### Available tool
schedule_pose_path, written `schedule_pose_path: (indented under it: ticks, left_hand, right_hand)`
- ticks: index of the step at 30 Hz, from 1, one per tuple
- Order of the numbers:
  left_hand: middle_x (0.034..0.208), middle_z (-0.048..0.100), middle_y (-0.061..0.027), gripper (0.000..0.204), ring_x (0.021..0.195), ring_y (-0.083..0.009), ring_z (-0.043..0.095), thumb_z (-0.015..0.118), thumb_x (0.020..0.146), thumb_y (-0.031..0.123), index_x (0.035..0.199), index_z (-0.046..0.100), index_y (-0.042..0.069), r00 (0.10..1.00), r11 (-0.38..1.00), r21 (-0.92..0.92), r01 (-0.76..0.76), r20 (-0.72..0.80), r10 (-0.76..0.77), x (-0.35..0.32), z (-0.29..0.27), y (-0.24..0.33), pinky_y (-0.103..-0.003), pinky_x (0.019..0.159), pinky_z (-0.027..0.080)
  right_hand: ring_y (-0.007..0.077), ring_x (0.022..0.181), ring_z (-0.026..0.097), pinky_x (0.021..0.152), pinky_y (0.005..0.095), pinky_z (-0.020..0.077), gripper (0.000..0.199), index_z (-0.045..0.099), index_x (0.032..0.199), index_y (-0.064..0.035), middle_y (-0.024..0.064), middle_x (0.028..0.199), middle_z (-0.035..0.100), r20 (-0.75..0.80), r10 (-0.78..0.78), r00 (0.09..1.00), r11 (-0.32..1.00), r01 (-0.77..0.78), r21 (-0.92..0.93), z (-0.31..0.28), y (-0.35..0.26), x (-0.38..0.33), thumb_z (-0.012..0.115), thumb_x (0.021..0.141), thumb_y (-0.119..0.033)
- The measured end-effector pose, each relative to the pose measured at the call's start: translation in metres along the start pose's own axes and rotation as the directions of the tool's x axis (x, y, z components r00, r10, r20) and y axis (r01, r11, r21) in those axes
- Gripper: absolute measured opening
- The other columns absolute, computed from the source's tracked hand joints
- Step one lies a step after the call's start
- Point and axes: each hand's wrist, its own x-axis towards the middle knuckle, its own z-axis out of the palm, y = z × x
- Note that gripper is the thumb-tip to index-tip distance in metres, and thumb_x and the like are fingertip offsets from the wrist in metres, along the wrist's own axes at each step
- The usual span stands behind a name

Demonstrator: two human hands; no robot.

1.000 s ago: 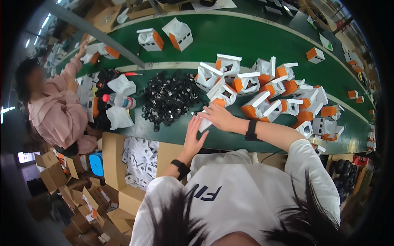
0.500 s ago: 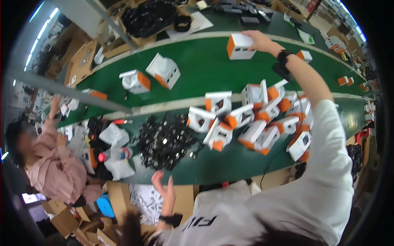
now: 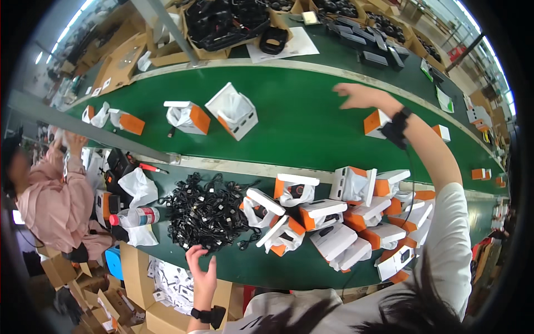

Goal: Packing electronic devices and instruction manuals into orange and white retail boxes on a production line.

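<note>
My right hand (image 3: 360, 96) is stretched far out over the green conveyor belt (image 3: 300, 119), fingers spread and holding nothing; a closed orange-and-white box (image 3: 375, 122) lies just beside my wrist. My left hand (image 3: 201, 273) hovers open at the near table edge, just below a heap of black cables (image 3: 208, 211). A cluster of several open orange-and-white boxes (image 3: 345, 220) sits on the near green table between my arms.
Two open boxes with white bags (image 3: 214, 114) ride the belt at left. A person in pink (image 3: 53, 195) works at the far left beside a plastic bottle (image 3: 136, 217). Cardboard cartons (image 3: 144, 295) stand below the table. Black goods (image 3: 228, 19) fill trays beyond the belt.
My right hand has let go of the orange-and-white box on the belt and drawn slightly left of it. My left hand stays open near the table edge.
</note>
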Motion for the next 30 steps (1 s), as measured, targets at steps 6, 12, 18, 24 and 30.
schedule_pose_path:
  ticks: [6, 12, 18, 24, 30]
  left_hand:
    - [0.109, 0.045, -0.0127, 0.024, 0.105, -0.0255, 0.043, 0.059, 0.071, -0.001, 0.093, 0.051, 0.003, 0.996, 0.981, -0.176, 0.079, -0.023, -0.084, -0.001, 0.008, 0.006, -0.035, 0.093, 0.032]
    - [0.109, 0.044, -0.0097, 0.021, 0.099, -0.0178, 0.044, 0.056, 0.071, -0.004, 0.091, 0.05, 0.002, 0.961, 0.905, -0.327, 0.272, 0.039, -0.274, -0.005, -0.005, -0.01, -0.03, 0.09, 0.033]
    - [0.114, 0.043, -0.0171, 0.037, 0.104, -0.0247, 0.047, 0.068, 0.063, 0.004, 0.095, 0.049, 0.001, 0.987, 0.89, -0.444, -0.103, 0.067, 0.148, -0.001, 0.011, -0.183, -0.039, 0.092, 0.036]
    - [0.122, 0.046, -0.0196, 0.05, 0.106, -0.0287, 0.047, 0.068, 0.076, 0.005, 0.119, 0.045, -0.004, 0.872, 0.866, 0.103, -0.49, 0.052, 0.487, 0.074, -0.006, 0.053, -0.035, 0.085, 0.045]
    - [0.121, 0.049, -0.0153, 0.057, 0.11, -0.0235, 0.047, 0.055, 0.086, 0.009, 0.136, 0.027, 0.002, 0.199, -0.199, 0.494, -0.846, 0.64, 0.742, 0.049, -0.004, 0.202, -0.036, 0.085, 0.043]
  right_hand:
    - [0.028, 0.11, 0.05, 0.088, 0.035, 0.0439, 0.081, 0.027, 0.136, -0.0061, 0.0233, 0.128, 0.042, -0.237, -0.307, 0.922, 0.923, 0.349, 0.163, 0.074, -0.129, 0.153, 0.067, 0.074, -0.04]
    - [0.0233, 0.062, 0.061, 0.052, 0.032, 0.0504, 0.035, 0.062, 0.1, -0.0007, 0.015, 0.08, 0.064, -0.235, -0.014, 0.972, 0.916, 0.107, 0.388, 0.084, -0.145, 0.16, 0.056, 0.076, -0.025]
    - [0.0242, 0.046, 0.046, 0.044, 0.0401, 0.0384, 0.014, 0.053, 0.056, 0.0013, 0.019, 0.054, 0.051, -0.541, -0.372, 0.754, 0.858, 0.502, 0.11, 0.088, -0.125, 0.144, 0.053, 0.064, -0.01]
    - [0.0271, 0.048, 0.059, 0.041, 0.0365, 0.0453, 0.009, 0.057, 0.054, 0.0069, 0.0174, 0.049, 0.056, -0.462, -0.298, 0.835, 0.874, 0.433, 0.218, -0.019, -0.208, -0.028, 0.058, 0.053, -0.002]
    - [0.0347, 0.065, 0.063, 0.052, 0.0408, 0.051, 0.019, 0.059, 0.069, 0.0117, 0.0237, 0.069, 0.061, -0.408, -0.021, 0.913, 0.961, 0.132, 0.244, 0.025, -0.24, -0.246, 0.06, 0.058, -0.003]
